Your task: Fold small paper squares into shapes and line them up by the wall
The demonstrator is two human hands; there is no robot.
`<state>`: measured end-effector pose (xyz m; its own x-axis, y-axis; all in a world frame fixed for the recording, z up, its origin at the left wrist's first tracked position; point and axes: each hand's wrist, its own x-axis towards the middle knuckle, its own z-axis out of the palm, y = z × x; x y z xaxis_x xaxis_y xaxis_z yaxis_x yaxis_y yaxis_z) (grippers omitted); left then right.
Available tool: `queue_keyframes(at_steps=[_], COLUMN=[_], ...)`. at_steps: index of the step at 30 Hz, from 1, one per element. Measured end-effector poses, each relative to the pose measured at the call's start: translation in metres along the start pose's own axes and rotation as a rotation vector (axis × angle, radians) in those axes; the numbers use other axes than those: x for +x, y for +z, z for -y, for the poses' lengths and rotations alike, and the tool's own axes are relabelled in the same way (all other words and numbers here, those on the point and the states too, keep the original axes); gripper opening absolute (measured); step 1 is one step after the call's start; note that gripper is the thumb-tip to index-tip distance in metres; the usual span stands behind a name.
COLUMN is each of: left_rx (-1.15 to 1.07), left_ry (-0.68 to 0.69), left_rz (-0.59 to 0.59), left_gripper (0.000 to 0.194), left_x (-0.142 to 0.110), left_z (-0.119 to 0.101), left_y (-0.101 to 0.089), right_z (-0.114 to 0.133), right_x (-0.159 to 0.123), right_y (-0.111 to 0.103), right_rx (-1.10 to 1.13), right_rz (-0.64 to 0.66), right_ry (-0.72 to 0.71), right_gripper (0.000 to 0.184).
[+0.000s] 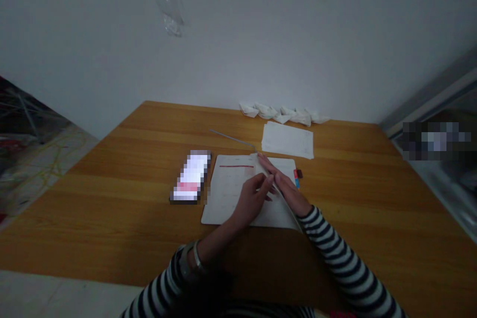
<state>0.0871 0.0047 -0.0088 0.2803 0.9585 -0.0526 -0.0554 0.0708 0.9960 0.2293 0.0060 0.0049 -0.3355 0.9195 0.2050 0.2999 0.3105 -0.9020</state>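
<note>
An open notebook [227,198] lies on the wooden table, with a red line near the top of its left page. Over it, a white sheet of paper [285,204] stands partly raised at a slant. My left hand [253,196] is closed, its thumb and bent fingers at the sheet's raised edge; some fingertips are hidden. Against the right side of that sheet lies my right hand [286,186], fingers stretched out and pointing away from me. A grey ribbon bookmark [233,137] runs from the notebook's top toward the upper left.
Left of the notebook lies a phone [191,176] with a lit, blurred screen. Loose white paper sheets [287,140] lie behind it to the right. Several crumpled or folded white papers [279,113] line the table's back edge by the wall [231,49].
</note>
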Motion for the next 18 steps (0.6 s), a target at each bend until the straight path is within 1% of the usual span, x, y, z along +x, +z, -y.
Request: queue_keyframes(at_steps=[3,6,10,15,18], left_rx=[0.001,-0.003,-0.012,-0.113,-0.143], left_ry=[0.001,0.004,-0.002,-0.007,-0.038], left_rz=[-0.011,-0.024,-0.05,-0.034,-0.037], left_gripper=[0.044,0.041,0.039,0.031,0.037], left_x=[0.002,0.003,0.004,0.005,0.006], left_z=[0.0,0.0,-0.001,-0.009,-0.014], left_y=[-0.001,-0.001,-0.004,-0.011,-0.011], right_z=[0.0,0.001,-0.001,-0.004,-0.005], right_x=[-0.001,-0.001,0.0,0.002,0.004], right_y=[0.0,0.001,0.001,-0.01,-0.017], right_rx=[0.013,0.031,0.073,0.085,0.087], right_rz=[-0.029,-0.031,-0.045,-0.119,-0.144], right_ry=[0.012,0.019,-0.002,0.024,0.014], right_gripper=[0.065,0.07,0.074,0.079,0.076])
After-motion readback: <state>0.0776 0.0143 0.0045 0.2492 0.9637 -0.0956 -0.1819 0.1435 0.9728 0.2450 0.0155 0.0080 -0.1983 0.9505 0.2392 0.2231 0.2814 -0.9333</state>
